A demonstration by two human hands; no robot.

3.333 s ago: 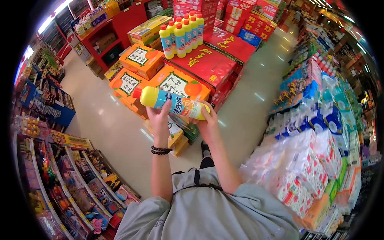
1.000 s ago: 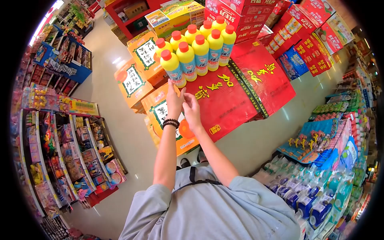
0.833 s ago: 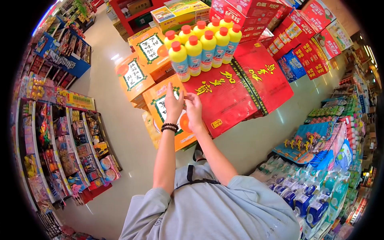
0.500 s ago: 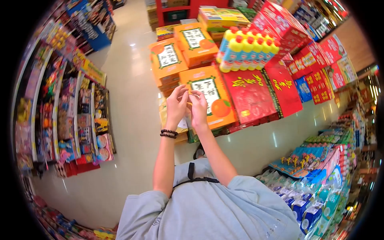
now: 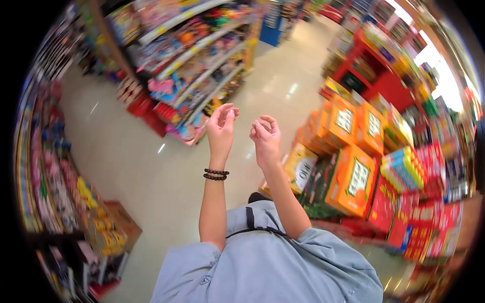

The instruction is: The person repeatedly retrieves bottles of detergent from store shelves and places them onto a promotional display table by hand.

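Note:
My left hand (image 5: 221, 123), with dark beaded bracelets (image 5: 216, 174) at the wrist, is raised over the aisle floor, its fingers bent in toward the thumb. A short gap to the right, my right hand (image 5: 267, 137) has its thumb and fingers drawn together in a pinch. Whatever either hand holds, if anything, is too small or blurred to make out. Neither hand touches the goods. Nearest my right forearm are a yellow-and-white carton (image 5: 301, 166) and an orange carton with a fruit picture (image 5: 352, 180).
Toy shelves (image 5: 194, 55) stand ahead to the left. On the right, stacked cartons carry yellow bottles with red caps (image 5: 404, 168) and red gift boxes (image 5: 382, 203). An open cardboard box (image 5: 121, 222) sits lower left. Shiny floor (image 5: 156, 177) runs between.
The view has swung left, so the carton stack now lies to the right. My hands have parted; the small orange thing seen between them no longer shows.

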